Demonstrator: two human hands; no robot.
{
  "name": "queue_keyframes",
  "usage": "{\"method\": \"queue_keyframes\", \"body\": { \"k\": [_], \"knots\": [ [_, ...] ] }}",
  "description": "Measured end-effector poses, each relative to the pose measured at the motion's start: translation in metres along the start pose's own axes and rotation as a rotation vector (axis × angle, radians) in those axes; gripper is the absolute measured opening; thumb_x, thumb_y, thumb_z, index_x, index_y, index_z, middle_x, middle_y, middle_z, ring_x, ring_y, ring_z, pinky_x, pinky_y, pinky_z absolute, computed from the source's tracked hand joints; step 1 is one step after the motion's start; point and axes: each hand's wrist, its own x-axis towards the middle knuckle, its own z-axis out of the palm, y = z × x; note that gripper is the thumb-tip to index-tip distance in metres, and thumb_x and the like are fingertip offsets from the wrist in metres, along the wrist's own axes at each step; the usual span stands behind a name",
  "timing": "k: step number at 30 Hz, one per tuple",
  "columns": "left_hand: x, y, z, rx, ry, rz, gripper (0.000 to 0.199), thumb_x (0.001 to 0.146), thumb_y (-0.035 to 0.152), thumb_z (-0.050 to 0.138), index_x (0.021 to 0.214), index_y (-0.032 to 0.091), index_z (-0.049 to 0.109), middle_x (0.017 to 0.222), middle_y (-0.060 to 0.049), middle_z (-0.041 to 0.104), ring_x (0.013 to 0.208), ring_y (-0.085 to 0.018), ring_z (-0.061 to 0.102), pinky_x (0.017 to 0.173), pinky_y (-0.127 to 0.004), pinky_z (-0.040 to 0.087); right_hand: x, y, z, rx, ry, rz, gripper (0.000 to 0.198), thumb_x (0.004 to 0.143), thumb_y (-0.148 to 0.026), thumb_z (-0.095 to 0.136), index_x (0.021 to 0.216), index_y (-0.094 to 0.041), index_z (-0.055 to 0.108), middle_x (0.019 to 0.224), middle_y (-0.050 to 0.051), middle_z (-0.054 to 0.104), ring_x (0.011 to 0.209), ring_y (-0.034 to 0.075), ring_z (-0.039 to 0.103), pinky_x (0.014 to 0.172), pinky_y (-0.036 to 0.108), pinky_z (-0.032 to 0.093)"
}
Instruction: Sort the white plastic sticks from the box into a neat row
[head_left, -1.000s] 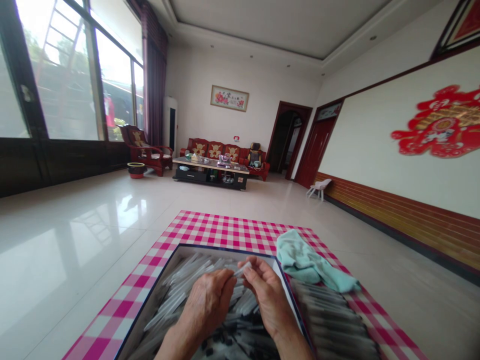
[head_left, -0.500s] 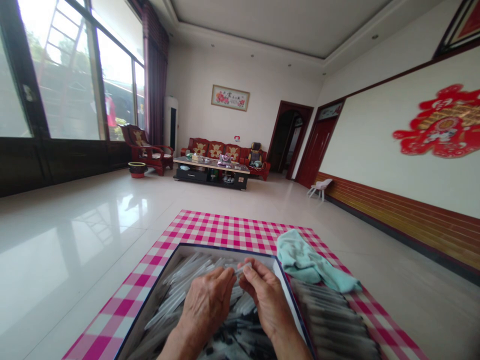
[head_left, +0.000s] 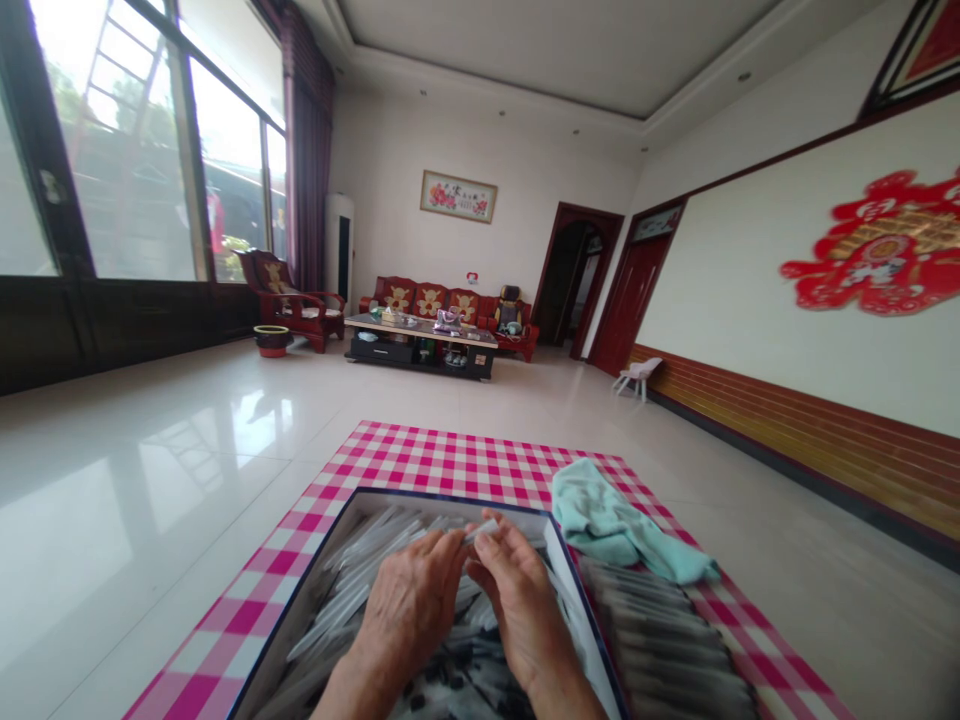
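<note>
Over an open box (head_left: 289, 625) with a dark blue rim, my two hands meet at the fingertips. A small translucent plastic tube (head_left: 482, 531), like a pen part, is pinched between them. My left hand (head_left: 415, 590) has its fingers closed at the near end, mostly hidden behind its knuckles. The thumb and fingers of my right hand (head_left: 525, 590) close round the other end. Inside the box, long clear plastic tubes (head_left: 341, 590) lie heaped at the left, with small black pieces (head_left: 457, 665) nearer me, partly hidden by my wrists.
Right of the box, a row of pen-like sticks (head_left: 667, 640) with dark ends lies beside a crumpled mint-green cloth (head_left: 611, 520). A pink-and-white checked tablecloth (head_left: 442, 450) lies underneath. Farther off stand a low coffee table (head_left: 420, 350) and a wooden sofa (head_left: 431, 298).
My right hand has shifted slightly left and its fingers have closed further round the tube. The left hand stays nearly in place. The whole view has drifted very slightly.
</note>
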Motion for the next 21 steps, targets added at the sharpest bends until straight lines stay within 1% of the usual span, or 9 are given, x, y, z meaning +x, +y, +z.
{"method": "queue_keyframes", "body": {
  "k": [3,5,7,10,12,14,17,19,21],
  "knots": [
    [-0.001,-0.004,0.007,-0.084,0.029,-0.007,0.026,0.093,0.018,0.036,0.111,0.021,0.055,0.087,-0.004,0.069,0.074,-0.017,0.067,0.063,-0.025,0.049,-0.002,0.000,0.002,-0.030,-0.090,-0.034,0.035,0.070,-0.026,0.071,0.104,-0.022,0.063,0.100,0.002,0.069,0.091,0.018,0.063,0.082,0.029,0.049],
    [-0.002,-0.007,0.012,-0.115,0.074,-0.004,0.032,0.092,0.016,0.034,0.121,0.018,0.049,0.098,-0.008,0.070,0.084,-0.018,0.068,0.070,-0.028,0.052,-0.004,0.001,0.003,-0.060,-0.096,-0.042,0.030,0.072,-0.022,0.067,0.101,-0.022,0.064,0.099,0.001,0.069,0.089,0.018,0.063,0.080,0.028,0.048],
    [-0.003,-0.010,0.015,-0.135,0.109,0.011,0.040,0.091,0.016,0.034,0.131,0.014,0.041,0.103,-0.011,0.069,0.087,-0.019,0.068,0.072,-0.030,0.053,-0.005,0.001,0.003,-0.107,-0.115,-0.025,0.023,0.075,-0.024,0.064,0.098,-0.021,0.065,0.098,0.002,0.069,0.088,0.017,0.062,0.076,0.026,0.047],
    [-0.003,-0.012,0.016,-0.198,0.099,0.059,0.048,0.090,0.014,0.033,0.139,0.013,0.031,0.105,-0.012,0.069,0.085,-0.018,0.068,0.071,-0.029,0.055,-0.007,0.000,0.006,-0.180,-0.160,-0.019,0.021,0.079,-0.033,0.062,0.095,-0.021,0.068,0.093,0.002,0.070,0.085,0.017,0.061,0.074,0.026,0.046],
    [-0.003,-0.012,0.015,-0.246,0.093,0.087,0.050,0.091,0.014,0.033,0.140,0.015,0.029,0.107,-0.011,0.068,0.087,-0.018,0.068,0.073,-0.028,0.055,-0.007,-0.001,0.010,-0.208,-0.131,-0.038,0.024,0.078,-0.038,0.064,0.094,-0.020,0.068,0.089,0.002,0.071,0.082,0.017,0.061,0.073,0.025,0.045],
    [-0.002,-0.011,0.014,-0.279,0.104,0.101,0.050,0.092,0.015,0.032,0.141,0.016,0.028,0.109,-0.011,0.068,0.090,-0.018,0.067,0.075,-0.028,0.054,-0.006,-0.003,0.014,-0.228,-0.093,-0.071,0.026,0.076,-0.038,0.066,0.093,-0.019,0.069,0.085,0.001,0.071,0.080,0.017,0.061,0.072,0.025,0.045],
    [-0.002,-0.008,0.011,-0.295,0.103,0.104,0.052,0.093,0.020,0.037,0.143,0.019,0.025,0.114,-0.010,0.065,0.092,-0.017,0.066,0.080,-0.029,0.053,-0.002,-0.014,0.013,-0.239,-0.074,-0.156,0.027,0.078,-0.039,0.065,0.095,-0.018,0.067,0.088,0.003,0.071,0.079,0.017,0.062,0.075,0.027,0.046],
    [-0.003,-0.006,0.009,-0.278,0.101,0.088,0.058,0.092,0.027,0.044,0.145,0.021,0.021,0.112,-0.009,0.065,0.088,-0.016,0.065,0.080,-0.029,0.052,-0.001,-0.031,0.004,-0.242,-0.035,-0.238,0.028,0.080,-0.040,0.062,0.096,-0.018,0.065,0.091,0.004,0.071,0.081,0.018,0.062,0.077,0.029,0.047],
    [-0.004,-0.005,0.007,-0.260,0.112,0.064,0.063,0.091,0.032,0.047,0.146,0.022,0.018,0.104,-0.006,0.065,0.081,-0.016,0.063,0.076,-0.029,0.053,-0.003,-0.057,-0.015,-0.295,0.028,-0.352,0.026,0.081,-0.042,0.061,0.095,-0.019,0.063,0.092,0.005,0.070,0.082,0.018,0.062,0.079,0.030,0.047]
  ]
}}
